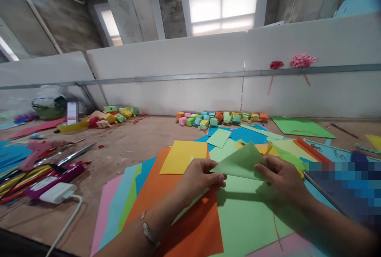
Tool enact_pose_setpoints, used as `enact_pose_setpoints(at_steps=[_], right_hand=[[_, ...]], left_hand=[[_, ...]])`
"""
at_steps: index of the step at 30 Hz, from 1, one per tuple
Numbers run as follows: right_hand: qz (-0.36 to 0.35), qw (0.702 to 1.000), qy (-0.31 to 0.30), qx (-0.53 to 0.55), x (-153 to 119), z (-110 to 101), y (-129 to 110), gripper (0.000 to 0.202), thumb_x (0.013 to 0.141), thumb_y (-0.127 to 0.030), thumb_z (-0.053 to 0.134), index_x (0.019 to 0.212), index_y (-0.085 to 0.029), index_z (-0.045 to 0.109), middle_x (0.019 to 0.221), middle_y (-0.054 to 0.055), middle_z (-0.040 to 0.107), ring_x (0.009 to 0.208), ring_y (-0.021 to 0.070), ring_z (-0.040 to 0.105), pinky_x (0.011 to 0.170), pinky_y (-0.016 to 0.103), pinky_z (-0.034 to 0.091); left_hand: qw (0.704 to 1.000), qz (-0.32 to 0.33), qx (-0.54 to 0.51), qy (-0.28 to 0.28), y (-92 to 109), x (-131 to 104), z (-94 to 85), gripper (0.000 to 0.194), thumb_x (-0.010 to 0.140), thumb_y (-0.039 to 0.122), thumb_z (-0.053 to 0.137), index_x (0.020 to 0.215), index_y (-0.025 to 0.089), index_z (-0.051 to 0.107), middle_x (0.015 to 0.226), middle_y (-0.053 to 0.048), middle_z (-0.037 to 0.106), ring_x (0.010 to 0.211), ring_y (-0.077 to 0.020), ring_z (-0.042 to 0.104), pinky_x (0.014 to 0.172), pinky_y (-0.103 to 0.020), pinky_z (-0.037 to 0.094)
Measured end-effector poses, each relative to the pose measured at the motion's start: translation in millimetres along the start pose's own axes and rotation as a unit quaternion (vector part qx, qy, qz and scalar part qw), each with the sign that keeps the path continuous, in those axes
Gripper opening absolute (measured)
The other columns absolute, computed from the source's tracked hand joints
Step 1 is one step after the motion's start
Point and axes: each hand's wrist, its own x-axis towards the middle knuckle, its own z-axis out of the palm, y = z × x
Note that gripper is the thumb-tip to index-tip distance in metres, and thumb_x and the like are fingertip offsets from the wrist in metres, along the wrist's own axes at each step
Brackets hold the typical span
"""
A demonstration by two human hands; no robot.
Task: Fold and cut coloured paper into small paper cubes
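Observation:
A light green paper folded into a triangle [241,163] is held up between my two hands, its peak pointing upward. My left hand [205,176] pinches its left corner between thumb and fingers. The right corner is gripped by my right hand [275,173], thumb in front and fingers behind. Beneath them lie a large light green sheet [247,217] and an orange sheet [190,229]. A yellow sheet [175,157] rests on the orange one, just beyond my left hand.
Small colored paper cubes [218,118] line the white wall. A pink glue gun [38,151], scissors [77,154], and a white charger [58,192] with its cable lie at the left. A dark pixelated object [348,189] is at the right, near a green sheet [303,126].

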Motion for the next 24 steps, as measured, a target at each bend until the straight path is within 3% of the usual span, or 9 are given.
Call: enact_pose_setpoints(at_steps=[10, 19, 22, 24], right_hand=[[0.018, 1.0, -0.008, 0.006, 1.1, -4.0, -12.2, 0.042, 0.072, -0.06, 0.063, 0.063, -0.021, 0.051, 0.056, -0.003, 0.043, 0.049, 0.0123, 0.043, 0.043, 0.025, 0.039], [-0.025, 0.999, -0.017, -0.02, 0.8, -5.5, -13.1, 0.041, 0.082, -0.058, 0.055, 0.064, -0.022, 0.047, 0.054, -0.004, 0.04, 0.049, 0.0122, 0.04, 0.045, 0.025, 0.034], [-0.057, 0.997, -0.021, -0.048, 1.3, -4.3, -14.0, 0.037, 0.083, -0.052, 0.053, 0.063, -0.022, 0.044, 0.057, -0.003, 0.042, 0.054, 0.0126, 0.04, 0.048, 0.025, 0.034], [-0.078, 0.994, -0.029, -0.067, 0.6, -3.1, -16.6, 0.037, 0.083, -0.048, 0.053, 0.059, -0.022, 0.04, 0.057, -0.004, 0.039, 0.054, 0.0122, 0.038, 0.05, 0.025, 0.035]], left_hand=[[1.0, -0.008, -0.009, 0.016, -0.5, -1.3, 1.4, 0.038, 0.05, 0.042, 0.087, 0.058, 0.012, 0.065, 0.065, -0.007, 0.07, 0.059, -0.0163, 0.067, 0.056, -0.025, 0.05], [1.0, -0.024, -0.006, -0.003, -1.2, -2.3, -2.7, 0.041, 0.056, 0.048, 0.083, 0.059, 0.013, 0.062, 0.07, -0.01, 0.072, 0.06, -0.0161, 0.066, 0.057, -0.026, 0.046], [0.998, -0.013, 0.058, -0.004, 0.8, -3.9, -6.4, 0.033, 0.06, 0.04, 0.078, 0.055, 0.015, 0.056, 0.061, -0.006, 0.068, 0.053, -0.0127, 0.058, 0.052, -0.024, 0.038], [0.991, 0.03, 0.133, -0.015, 3.5, -5.9, -7.6, 0.025, 0.064, 0.033, 0.074, 0.057, 0.016, 0.058, 0.059, -0.002, 0.064, 0.053, -0.012, 0.054, 0.052, -0.024, 0.036]])
